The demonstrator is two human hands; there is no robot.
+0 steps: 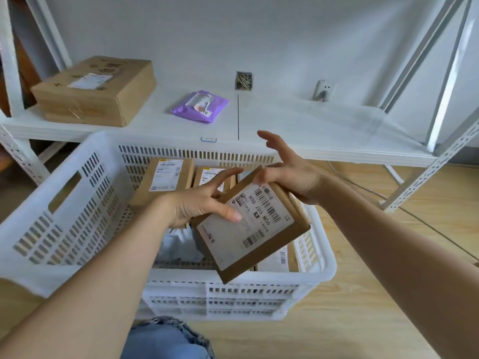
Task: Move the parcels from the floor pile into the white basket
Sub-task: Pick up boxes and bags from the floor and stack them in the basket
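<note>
A brown cardboard parcel (255, 229) with a white shipping label is held tilted over the white slotted basket (85, 203). My left hand (197, 203) grips its left edge, thumb on the label and fingers behind. My right hand (290, 174) touches the parcel's far top corner with spread fingers, thumb pressing the edge. Inside the basket, two labelled brown parcels (168, 178) stand against the far wall, a grey poly bag (178, 246) lies at the bottom, and another labelled parcel (278, 259) shows under the held one.
A low white metal shelf (324, 125) stands behind the basket, carrying a large cardboard box (96, 90) and a purple poly mailer (201, 106). Shelf legs (425, 174) angle down at right. Wooden floor (363, 294) extends right of the basket. My denim-clad knee (168, 340) is below.
</note>
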